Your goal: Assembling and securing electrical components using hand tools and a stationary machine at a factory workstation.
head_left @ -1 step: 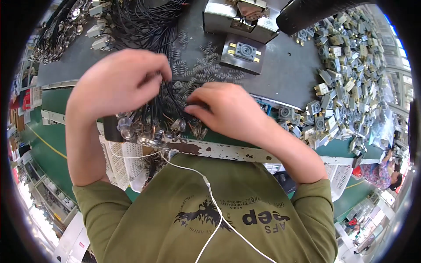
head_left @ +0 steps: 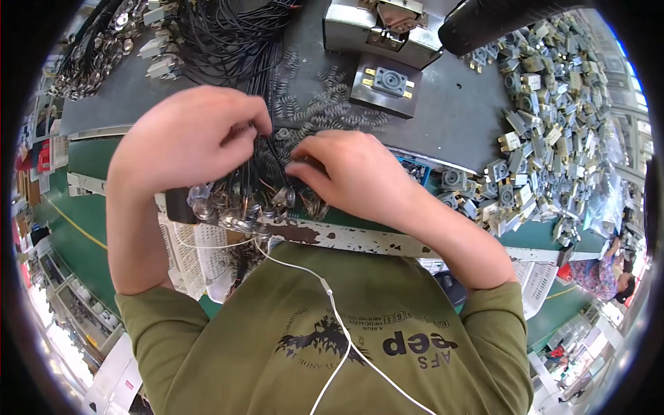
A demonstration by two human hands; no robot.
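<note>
My left hand [head_left: 194, 142] is bent over the bench's near edge, thumb and fingers closed on a black wire [head_left: 272, 147]. That wire slants down towards the fingertips of my right hand [head_left: 360, 169], which are curled in a pinch at its lower part. Its exact hold there is partly hidden. Below the hands, several wire ends with shiny round metal pieces [head_left: 238, 218] hang over the bench edge. A bundle of black wires [head_left: 232, 41] runs back from my left hand. Small coil springs [head_left: 325, 107] lie loose just beyond my hands.
A metal fixture block [head_left: 384, 100] bears a grey socket part [head_left: 391, 81] with brass tabs. Behind it stands a metal press [head_left: 377, 38], beside a dark cylindrical arm [head_left: 484, 28]. Many grey socket parts [head_left: 553, 124] are heaped at right. A white cable [head_left: 297, 266] hangs down my shirt.
My left hand has shifted slightly down and to the right. The right fingertips have moved a little left, towards the wire. The bench things stay in place.
</note>
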